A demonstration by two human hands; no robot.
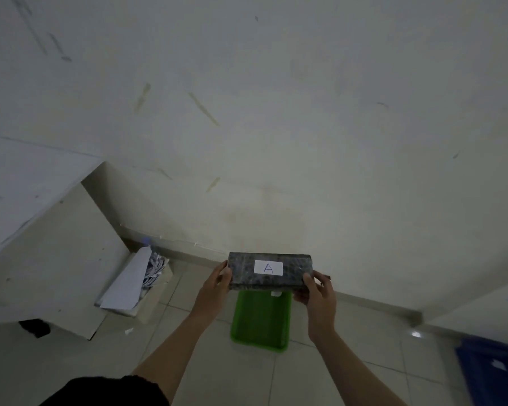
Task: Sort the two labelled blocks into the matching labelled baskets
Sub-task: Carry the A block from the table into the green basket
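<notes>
A dark grey speckled block (294, 272) with a white label marked "A" is held up in the air in front of the wall. My left hand (216, 284) grips its left end and my right hand (317, 291) grips its right end. Directly below the block a green basket (260, 320) stands on the tiled floor, with a small white label on its far rim, partly hidden by the block. A blue basket (493, 373) with a white label lies at the lower right corner, cut off by the frame edge.
An open cardboard box (156, 297) with white paper and cables sits on the floor at the left, beside a white slanted panel (56, 259). A pale wall rises straight ahead. The floor is light tile.
</notes>
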